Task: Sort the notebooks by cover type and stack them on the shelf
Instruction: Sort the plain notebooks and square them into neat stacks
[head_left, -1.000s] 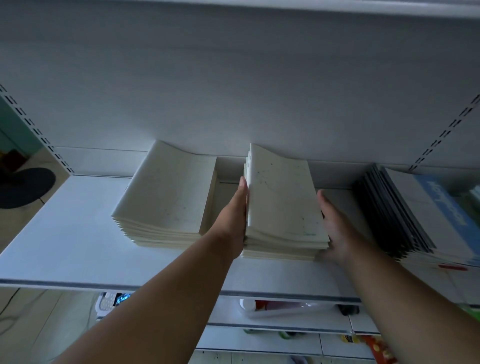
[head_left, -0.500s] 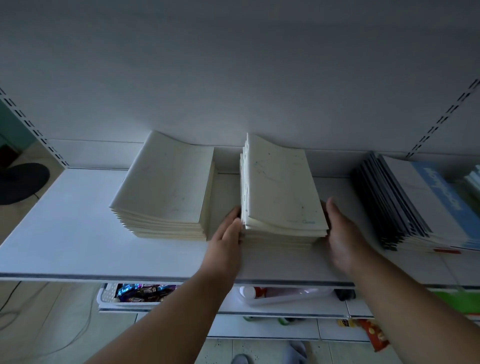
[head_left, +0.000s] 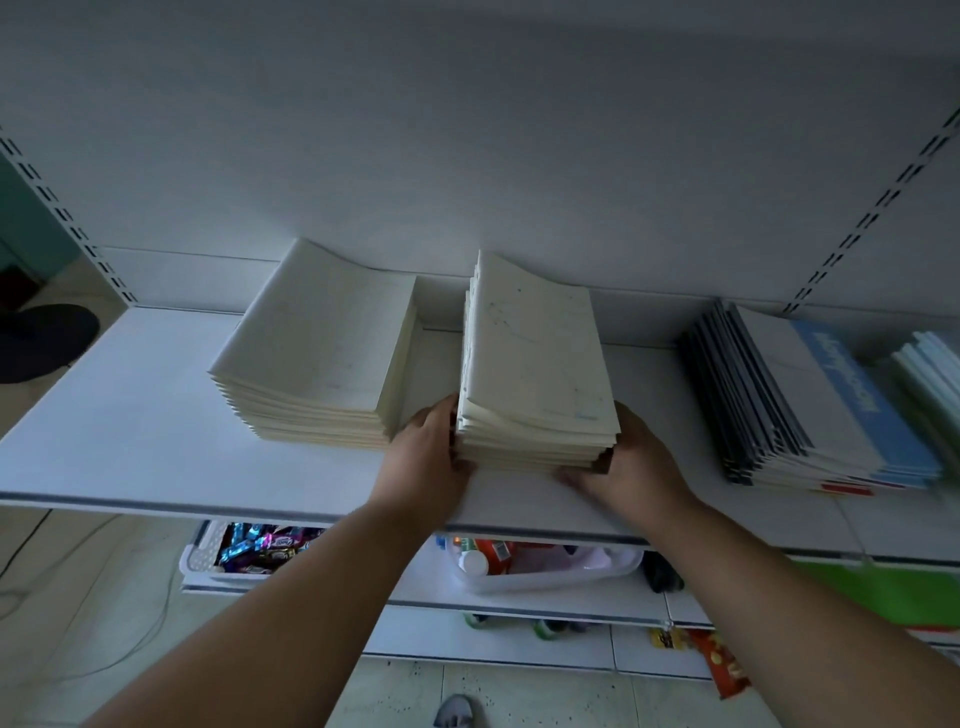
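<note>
Two stacks of cream-covered notebooks lie on the white shelf (head_left: 130, 457). The left stack (head_left: 317, 353) stands alone. The right stack (head_left: 535, 358) sits between my hands at its near corners. My left hand (head_left: 428, 457) holds the near left corner, fingers curled against the stack's side. My right hand (head_left: 631, 462) holds the near right corner, fingers wrapped at the lower edge. The stack's far end leans up against the back wall.
A fanned pile of dark-spined notebooks with a blue and white cover (head_left: 810, 400) lies at the right, pale green ones (head_left: 935, 374) beyond. Below the shelf are a white basket of sweets (head_left: 249, 551) and a plastic tub of bottles (head_left: 545, 566).
Both hands slid back from the stack's sides to its near corners. The right stack has come nearer the shelf's front edge.
</note>
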